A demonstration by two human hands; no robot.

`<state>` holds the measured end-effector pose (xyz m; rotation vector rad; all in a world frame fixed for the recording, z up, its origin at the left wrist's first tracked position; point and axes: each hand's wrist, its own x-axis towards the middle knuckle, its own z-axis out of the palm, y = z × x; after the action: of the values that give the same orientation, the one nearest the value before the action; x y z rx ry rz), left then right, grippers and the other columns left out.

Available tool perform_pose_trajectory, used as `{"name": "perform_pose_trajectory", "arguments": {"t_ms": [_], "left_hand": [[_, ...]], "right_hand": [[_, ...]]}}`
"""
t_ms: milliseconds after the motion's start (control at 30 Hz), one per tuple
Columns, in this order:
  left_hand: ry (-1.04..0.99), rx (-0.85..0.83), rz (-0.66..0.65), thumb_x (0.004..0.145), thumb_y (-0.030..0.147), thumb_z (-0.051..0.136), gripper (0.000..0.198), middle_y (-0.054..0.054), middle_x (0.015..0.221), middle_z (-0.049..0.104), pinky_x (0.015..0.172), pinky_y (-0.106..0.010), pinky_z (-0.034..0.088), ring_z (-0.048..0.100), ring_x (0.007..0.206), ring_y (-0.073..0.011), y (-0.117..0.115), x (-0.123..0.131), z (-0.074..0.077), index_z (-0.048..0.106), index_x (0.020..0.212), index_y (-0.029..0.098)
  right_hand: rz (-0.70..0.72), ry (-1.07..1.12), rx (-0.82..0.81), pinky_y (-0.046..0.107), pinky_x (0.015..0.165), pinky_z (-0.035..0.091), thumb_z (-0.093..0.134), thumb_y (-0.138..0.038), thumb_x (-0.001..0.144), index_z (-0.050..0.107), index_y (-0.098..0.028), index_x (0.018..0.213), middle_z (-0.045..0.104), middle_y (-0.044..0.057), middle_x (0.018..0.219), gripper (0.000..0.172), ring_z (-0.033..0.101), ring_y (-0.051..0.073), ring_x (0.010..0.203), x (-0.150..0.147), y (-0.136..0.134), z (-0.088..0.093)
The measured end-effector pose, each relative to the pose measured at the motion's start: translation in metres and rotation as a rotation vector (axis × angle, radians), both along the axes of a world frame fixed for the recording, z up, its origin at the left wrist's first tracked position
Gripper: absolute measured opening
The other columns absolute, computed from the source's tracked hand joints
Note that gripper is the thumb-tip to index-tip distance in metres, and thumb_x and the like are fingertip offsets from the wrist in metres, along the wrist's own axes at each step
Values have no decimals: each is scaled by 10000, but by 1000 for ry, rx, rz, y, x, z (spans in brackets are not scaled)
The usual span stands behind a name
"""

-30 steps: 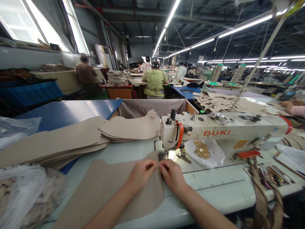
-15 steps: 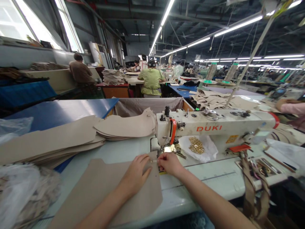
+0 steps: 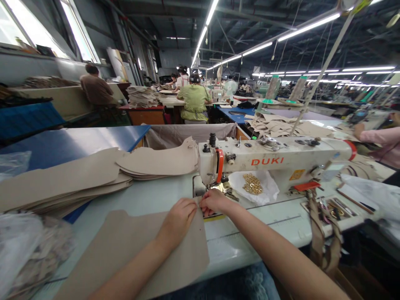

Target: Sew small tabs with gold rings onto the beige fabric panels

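The beige panel (image 3: 125, 237) is lying flat on the pale worktable (image 3: 237, 250) at the lower centre of the frame, its upper right corner reaching toward the sewing machine (image 3: 300, 154). The left hand (image 3: 178, 221) is resting on that panel near its right edge, its fingers bending together. The right hand (image 3: 215, 202) is meeting it at the centre, its fingertips bunching close beside the left fingertips, just below the machine's lit needle area. Both grips are looking nearly closed, but the fingers are hiding whatever is between them, so I cannot tell what either hand is gripping.

Right of centre, gold metal pieces (image 3: 252, 183) are lying on a white sheet (image 3: 268, 193) under the machine's arm. At the left, 2 stacks are sitting beyond the panel: a longer stack (image 3: 62, 175) and a shorter stack (image 3: 159, 162). At the lower right, brown straps (image 3: 314, 229) are hanging beside a tool tray (image 3: 353, 213). In the upper centre, a person in a green shirt (image 3: 195, 100) is sitting, back turned.
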<state>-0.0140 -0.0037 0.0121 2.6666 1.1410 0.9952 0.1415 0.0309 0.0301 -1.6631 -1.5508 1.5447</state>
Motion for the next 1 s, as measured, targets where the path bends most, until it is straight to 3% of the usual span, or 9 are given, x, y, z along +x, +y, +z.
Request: {"name": "perform_pose_trajectory", "arguments": {"t_ms": [167,433,500,633,800,900,1000], "left_hand": [[54,76,-5,870,119,409,240,-54,733,628,696,-318,516,570,734,-182,3,8,-1,593,723,167],[92,59,28,807,71,433,206,-33,694,613,677,-291,501,572,706,-171,9,10,-7,554,681,179],[93,50,34,801,78,444,188,-34,689,609,666,-292,497,567,701,-174,9,10,-7,548,682,178],[58,20,16,794,85,456,160,-32,715,622,675,-294,492,566,719,-176,8,10,-5,551,712,184],[29,1,17,801,91,447,169,-33,734,632,705,-302,496,572,741,-177,8,10,-4,560,721,187],[22,6,19,813,98,439,180,-37,739,638,715,-308,499,573,743,-178,7,10,-4,570,724,184],[23,4,20,830,115,435,189,-33,748,643,724,-309,500,575,747,-174,7,9,-5,579,730,186]], "right_hand": [[16,-44,66,178,397,446,632,-171,696,604,-177,583,521,-63,372,117,541,104,363,0,0,-1],[101,-222,229,221,424,425,595,-203,743,625,-188,557,473,-52,346,190,535,140,391,2,0,-1],[109,-278,334,234,486,434,569,-140,745,639,-178,591,533,-27,426,174,564,153,469,11,-8,2],[172,-357,588,274,724,435,546,-64,765,673,-185,749,659,37,791,176,595,183,791,36,-36,2],[597,-581,1131,297,772,438,562,-132,844,652,-180,937,642,65,894,138,543,203,867,54,-61,-9],[656,-609,1239,320,816,435,546,-162,872,607,-171,1007,627,75,966,149,524,207,915,50,-62,-14],[593,-588,1239,324,816,440,525,-195,891,602,-172,944,628,66,914,96,525,200,904,42,-59,-18]]}}
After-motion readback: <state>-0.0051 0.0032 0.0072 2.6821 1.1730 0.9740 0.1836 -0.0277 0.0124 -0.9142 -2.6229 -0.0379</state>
